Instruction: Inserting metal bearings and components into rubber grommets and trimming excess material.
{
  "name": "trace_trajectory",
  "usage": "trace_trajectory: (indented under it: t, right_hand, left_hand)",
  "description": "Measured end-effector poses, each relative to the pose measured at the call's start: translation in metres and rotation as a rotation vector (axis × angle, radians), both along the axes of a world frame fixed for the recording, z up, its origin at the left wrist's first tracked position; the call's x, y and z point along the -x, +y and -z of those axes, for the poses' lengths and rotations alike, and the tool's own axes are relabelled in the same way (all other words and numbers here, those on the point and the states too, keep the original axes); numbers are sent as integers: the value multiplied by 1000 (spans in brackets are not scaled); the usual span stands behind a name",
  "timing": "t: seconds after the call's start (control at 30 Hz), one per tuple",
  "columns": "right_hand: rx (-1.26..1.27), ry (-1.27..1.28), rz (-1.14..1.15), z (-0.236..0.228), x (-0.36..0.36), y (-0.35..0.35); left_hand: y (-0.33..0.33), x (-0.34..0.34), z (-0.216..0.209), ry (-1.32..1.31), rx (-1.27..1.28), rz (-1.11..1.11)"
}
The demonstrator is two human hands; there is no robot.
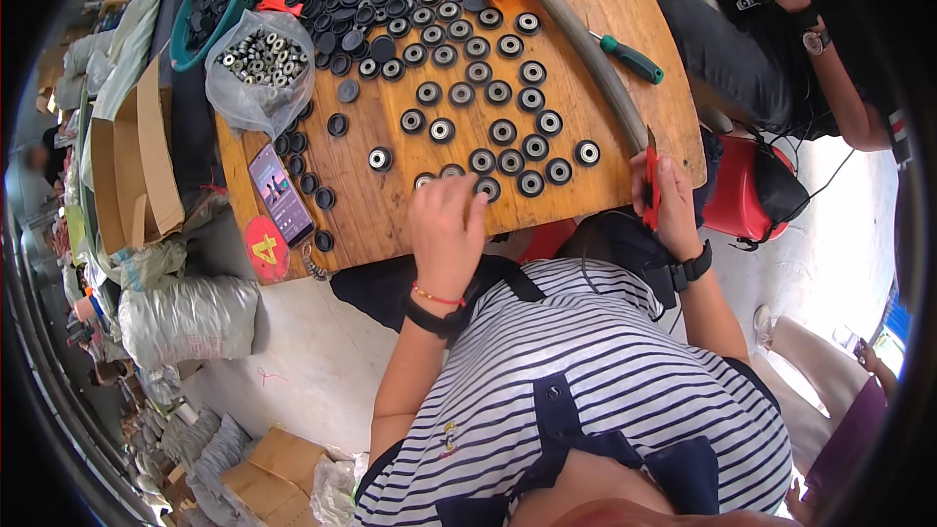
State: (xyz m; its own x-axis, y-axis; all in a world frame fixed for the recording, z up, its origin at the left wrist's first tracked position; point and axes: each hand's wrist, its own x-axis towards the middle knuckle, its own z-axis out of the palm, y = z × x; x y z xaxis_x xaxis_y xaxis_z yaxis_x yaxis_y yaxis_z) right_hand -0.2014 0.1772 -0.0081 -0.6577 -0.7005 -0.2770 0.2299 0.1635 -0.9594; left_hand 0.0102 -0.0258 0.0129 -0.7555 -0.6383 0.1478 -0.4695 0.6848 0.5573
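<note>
**Hands at the near edge of a roller-covered counter**

Small black rollers with silver centres lie in rows across the wooden counter. The left hand rests on the nearest ones, fingers curled over them; whether it grips one cannot be told. The right hand holds the red grip of a long-handled mallet reaching far. A phone lies left.
</note>
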Motion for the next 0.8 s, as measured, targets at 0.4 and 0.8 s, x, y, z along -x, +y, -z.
trace_trajectory:
  t: [0.4, 0.8]
  right_hand:
    - [36, 167, -8, 11, 2, 0]
    - [131, 11, 65, 40, 11, 0]
  left_hand:
    - [25, 2, 13, -32, 177, 122]
    - [47, 4, 28, 140, -225, 7]
